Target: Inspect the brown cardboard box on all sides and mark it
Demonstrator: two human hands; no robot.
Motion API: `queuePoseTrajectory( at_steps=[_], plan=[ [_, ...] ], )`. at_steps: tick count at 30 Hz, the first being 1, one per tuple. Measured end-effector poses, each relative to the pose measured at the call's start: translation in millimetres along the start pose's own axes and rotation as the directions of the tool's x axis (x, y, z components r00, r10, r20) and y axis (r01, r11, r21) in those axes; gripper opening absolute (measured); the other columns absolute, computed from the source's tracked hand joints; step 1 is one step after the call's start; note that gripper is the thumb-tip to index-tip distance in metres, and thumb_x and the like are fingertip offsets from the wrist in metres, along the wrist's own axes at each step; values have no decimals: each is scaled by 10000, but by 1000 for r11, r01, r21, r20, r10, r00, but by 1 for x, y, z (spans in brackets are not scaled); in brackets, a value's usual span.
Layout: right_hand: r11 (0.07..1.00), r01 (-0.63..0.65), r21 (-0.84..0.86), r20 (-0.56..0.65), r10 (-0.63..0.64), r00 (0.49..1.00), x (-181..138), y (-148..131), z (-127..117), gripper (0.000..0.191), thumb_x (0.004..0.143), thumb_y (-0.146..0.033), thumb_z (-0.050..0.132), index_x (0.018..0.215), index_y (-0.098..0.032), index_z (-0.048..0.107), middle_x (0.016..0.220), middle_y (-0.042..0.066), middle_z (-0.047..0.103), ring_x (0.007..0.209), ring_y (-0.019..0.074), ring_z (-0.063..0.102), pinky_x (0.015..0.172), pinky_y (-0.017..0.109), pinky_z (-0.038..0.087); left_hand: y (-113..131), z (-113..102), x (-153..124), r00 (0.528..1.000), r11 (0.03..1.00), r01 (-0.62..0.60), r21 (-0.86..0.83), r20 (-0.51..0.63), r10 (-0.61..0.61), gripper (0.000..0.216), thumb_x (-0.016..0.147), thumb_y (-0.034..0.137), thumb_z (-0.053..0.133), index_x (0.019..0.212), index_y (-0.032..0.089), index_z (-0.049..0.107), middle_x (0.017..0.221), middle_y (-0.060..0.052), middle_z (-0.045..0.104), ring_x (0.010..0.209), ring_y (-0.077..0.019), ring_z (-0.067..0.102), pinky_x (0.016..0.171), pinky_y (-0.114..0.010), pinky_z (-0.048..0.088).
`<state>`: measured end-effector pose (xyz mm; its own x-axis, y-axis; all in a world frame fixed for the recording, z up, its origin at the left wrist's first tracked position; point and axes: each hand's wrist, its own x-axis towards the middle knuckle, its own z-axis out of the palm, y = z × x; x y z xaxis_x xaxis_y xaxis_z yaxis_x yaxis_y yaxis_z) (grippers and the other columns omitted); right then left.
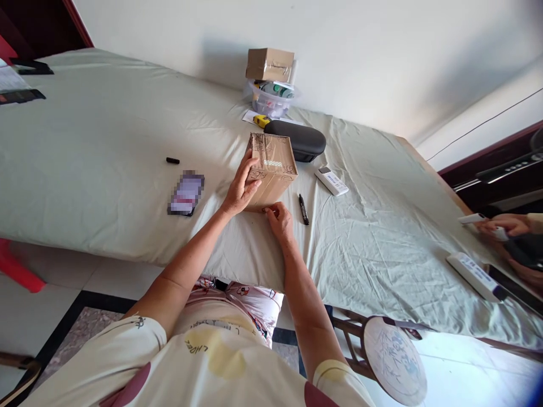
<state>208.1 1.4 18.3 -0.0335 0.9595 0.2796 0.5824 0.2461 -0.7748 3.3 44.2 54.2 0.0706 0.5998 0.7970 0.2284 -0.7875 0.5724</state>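
Observation:
A brown cardboard box (269,186) stands on the cloth in front of me, with dark pen doodles and a row of white characters on its upper face. Against its left side my left hand (242,189) rests, thumb and fingers gripping the box. My right hand (280,219) is at the front lower edge with thumb and fingertips pinched together; what lies between them, if anything, is too small to make out. Just right of that hand lies a black marker (304,210), uncapped. A black cap (172,160) is farther off to the left.
A phone (185,193) lies left of the box. Behind stand a black case (297,140), a yellow tape measure (262,121), a plastic tub (271,104) and another carton (270,64). A white device (331,181) lies right. Another person's hand (507,225) shows at far right.

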Motion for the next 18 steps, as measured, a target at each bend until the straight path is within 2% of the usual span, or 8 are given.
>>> queuePoseTrajectory(
  at_steps=[6, 9, 13, 16, 18],
  plan=[
    [1000, -14, 16, 9, 14, 1000, 0, -1, 0, 259, 853, -498, 588, 808, -258, 502, 754, -15, 624, 674, 157, 534, 710, 314, 464, -4, 9, -18, 994, 993, 107, -46, 3, -106, 729, 1085, 598, 439, 1710, 378, 136, 1813, -61, 243, 1698, -266, 210, 1385, -477, 244],
    [1000, -29, 12, 5, 29, 1000, -1, -2, 1, 266, 856, -506, 601, 825, -256, 513, 734, -27, 615, 661, 148, 519, 690, 302, 446, -10, 15, -32, 975, 974, 221, -50, -24, -222, 754, 1066, 633, 454, 1711, 363, 169, 1784, -80, 315, 1673, -263, 290, 1379, -466, 265],
    [999, -32, -15, 21, 32, 999, -2, -2, 3, 296, 863, -537, 595, 820, -250, 535, 707, -26, 615, 652, 150, 515, 668, 301, 422, -12, 25, -49, 907, 912, 401, -81, -102, -408, 850, 986, 645, 626, 1682, 310, 271, 1740, -120, 387, 1632, -299, 373, 1356, -486, 313],
    [999, -40, -15, 5, 40, 999, -2, -1, 5, 346, 863, -588, 595, 827, -245, 568, 712, -12, 633, 664, 164, 546, 674, 313, 444, -11, 30, -55, 832, 840, 525, -138, -127, -540, 973, 888, 553, 799, 1665, 290, 275, 1710, -143, 420, 1602, -326, 415, 1324, -519, 366],
    [999, -35, 5, -21, 35, 999, -1, 0, 6, 407, 875, -646, 590, 837, -241, 590, 731, 5, 657, 684, 175, 576, 690, 325, 482, -11, 32, -56, 803, 813, 561, -153, -137, -580, 1014, 829, 487, 867, 1644, 281, 300, 1682, -152, 450, 1578, -334, 446, 1303, -524, 395]
  ],
)
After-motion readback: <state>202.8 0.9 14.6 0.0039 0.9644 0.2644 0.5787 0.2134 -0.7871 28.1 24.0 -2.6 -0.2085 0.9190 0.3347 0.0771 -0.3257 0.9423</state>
